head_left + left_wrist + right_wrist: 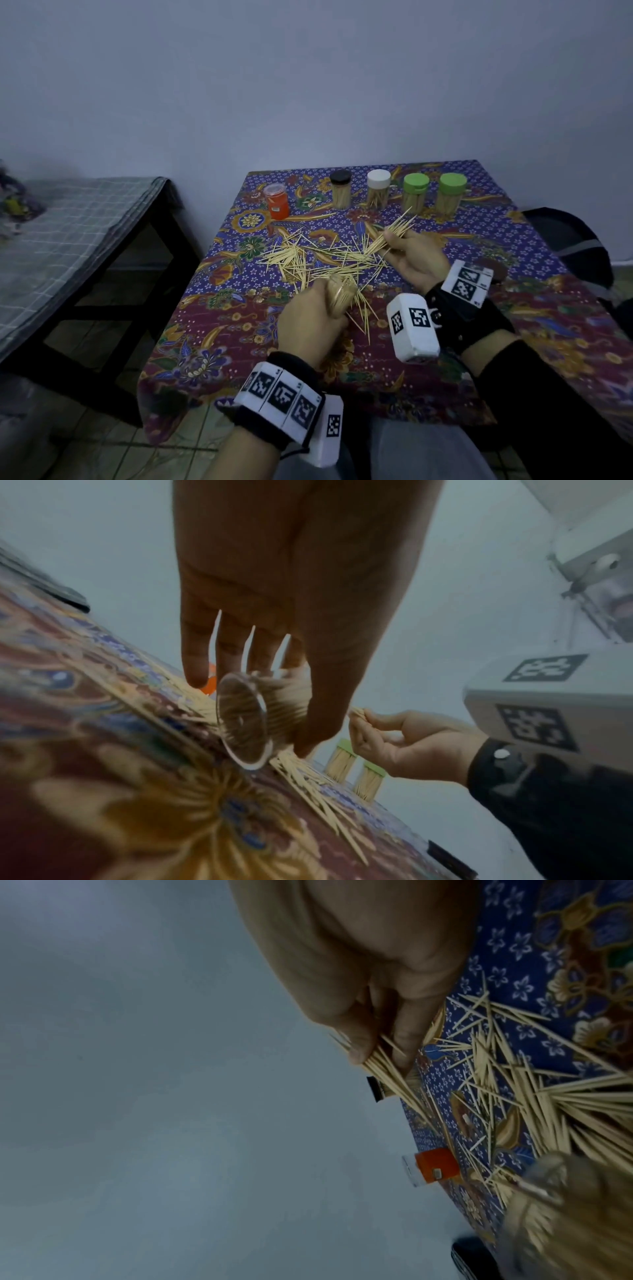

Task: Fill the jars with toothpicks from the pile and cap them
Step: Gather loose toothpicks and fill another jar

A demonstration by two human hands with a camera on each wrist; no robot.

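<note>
A pile of loose toothpicks lies in the middle of the patterned tablecloth. My left hand grips a clear jar partly filled with toothpicks, held tilted just above the cloth; its clear base faces the left wrist camera. My right hand pinches a bunch of toothpicks above the right side of the pile; thumb and fingers clamp the bunch. The held jar shows blurred at lower right in the right wrist view.
At the back stand an orange jar and filled capped jars: black cap, white cap, two green caps. A dark bench with a checked cloth stands left. A dark chair is right.
</note>
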